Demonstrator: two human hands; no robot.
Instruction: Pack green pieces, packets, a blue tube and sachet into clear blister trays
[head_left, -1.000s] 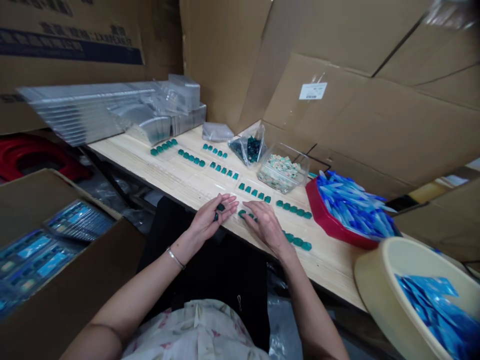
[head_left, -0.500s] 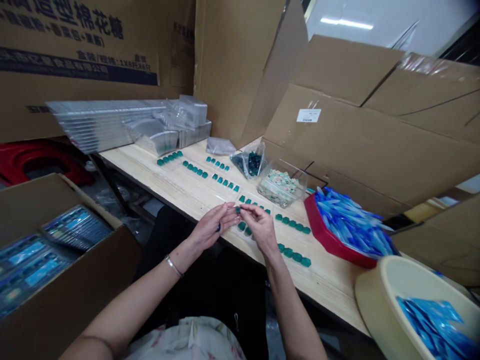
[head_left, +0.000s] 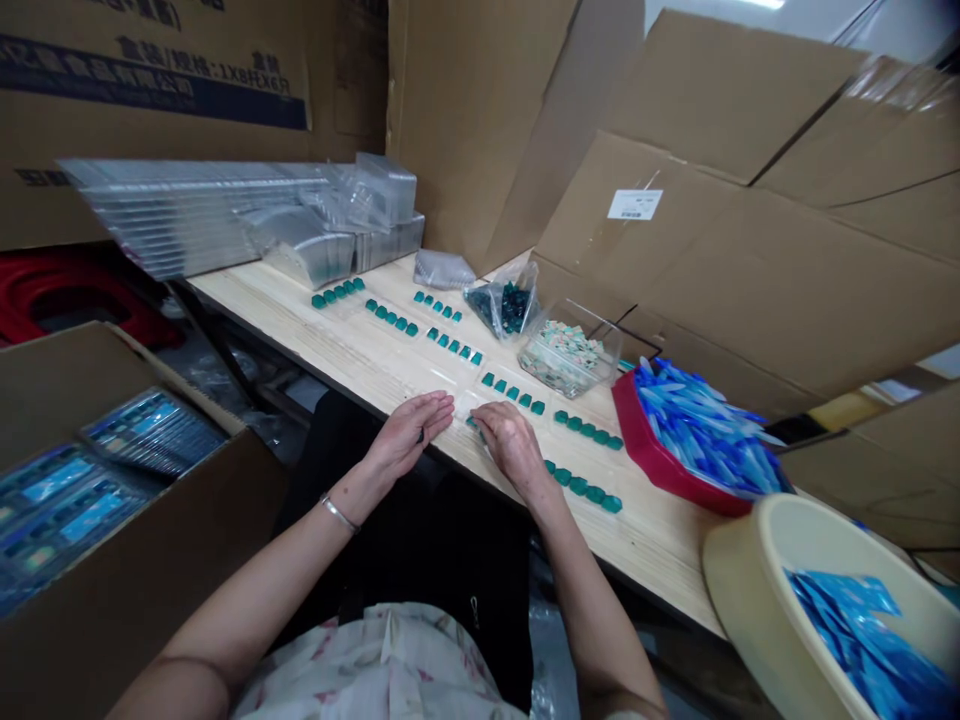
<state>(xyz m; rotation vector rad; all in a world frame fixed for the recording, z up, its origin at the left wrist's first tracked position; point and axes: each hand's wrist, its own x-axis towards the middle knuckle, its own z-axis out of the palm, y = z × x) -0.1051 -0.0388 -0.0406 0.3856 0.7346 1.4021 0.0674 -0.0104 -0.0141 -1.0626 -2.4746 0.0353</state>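
Note:
My left hand [head_left: 405, 438] lies on its side at the near edge of the wooden table [head_left: 322, 320], fingers stretched out and together; a small dark teal piece shows in its palm. My right hand [head_left: 512, 447] is beside it, palm down, fingers bent, its tips pressed on a teal piece [head_left: 472, 423] on the table. Short rows of teal pieces [head_left: 517, 392] lie in lines across the table, one row [head_left: 581, 487] just right of my right wrist.
Behind the rows are a bag of dark teal pieces [head_left: 504, 303] and a clear box of pale bits [head_left: 566, 352]. A red tray [head_left: 646, 452] and a cream basin [head_left: 750, 590] hold blue packets. Clear plastic trays [head_left: 202, 215] are stacked far left. A cardboard box [head_left: 150, 560] stands at my left.
My hands met above the table with a teal piece pinched between them, then parted. The right hand has come down onto the table; the left has flattened at the edge.

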